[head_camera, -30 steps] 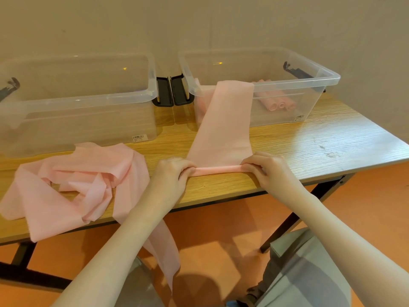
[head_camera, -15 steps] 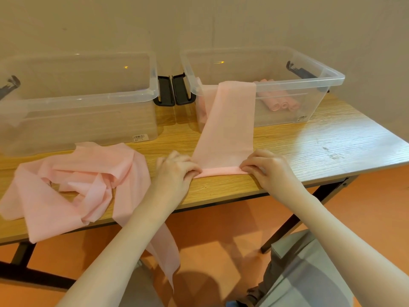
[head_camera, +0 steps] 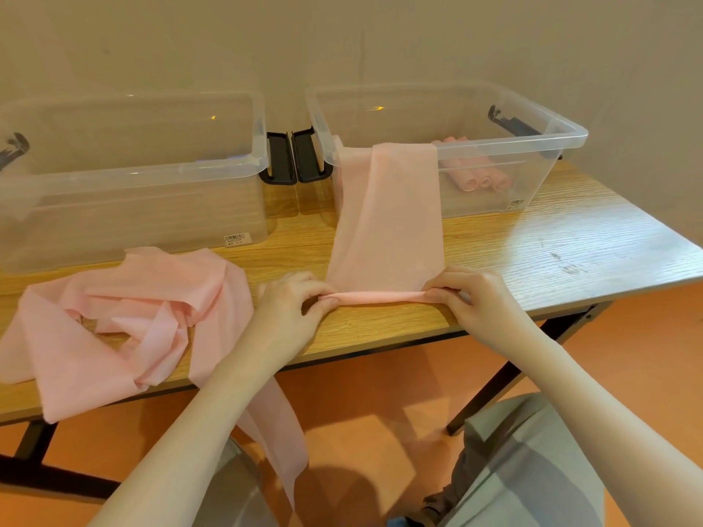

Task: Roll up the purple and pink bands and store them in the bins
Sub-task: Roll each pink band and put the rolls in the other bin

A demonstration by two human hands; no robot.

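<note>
A long pink band (head_camera: 388, 222) lies flat on the wooden table and drapes over the front rim of the right clear bin (head_camera: 532, 136). Its near end is rolled into a thin tube. My left hand (head_camera: 293, 302) pinches the tube's left end and my right hand (head_camera: 468, 294) pinches its right end. Several rolled pink bands (head_camera: 477, 178) lie inside the right bin. The left clear bin (head_camera: 129, 173) holds nothing that I can see. No purple band is in view.
A loose heap of pink bands (head_camera: 125, 317) lies on the table at the left, one strip hanging over the front edge toward the floor. Black latches (head_camera: 293, 157) sit between the bins. The wall stands right behind them. My knees are under the table edge.
The near end of the band has been turned over again into a slightly thicker roll. Both hands stay at its ends, fingers now curled round the tube.
</note>
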